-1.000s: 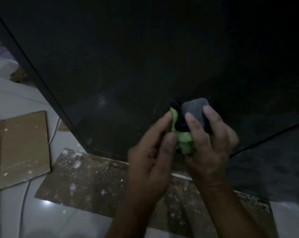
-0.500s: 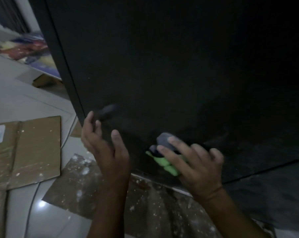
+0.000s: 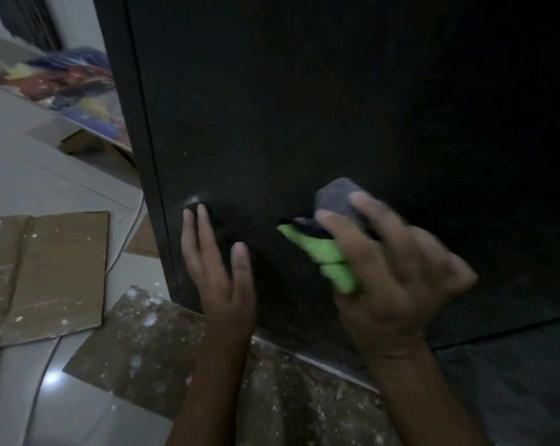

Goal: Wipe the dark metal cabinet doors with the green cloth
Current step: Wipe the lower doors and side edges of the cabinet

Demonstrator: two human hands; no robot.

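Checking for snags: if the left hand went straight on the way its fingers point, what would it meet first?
Probably the small dark knob on the cabinet door; fingertips of the left hand look at or just short of it, depth unclear.

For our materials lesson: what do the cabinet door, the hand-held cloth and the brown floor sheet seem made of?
The cabinet door: likely painted metal, matt dark, smooth flat face. The cloth: soft fabric, green and grey, crumpled folds. The brown sheet: cardboard, dull, creased, speckled.
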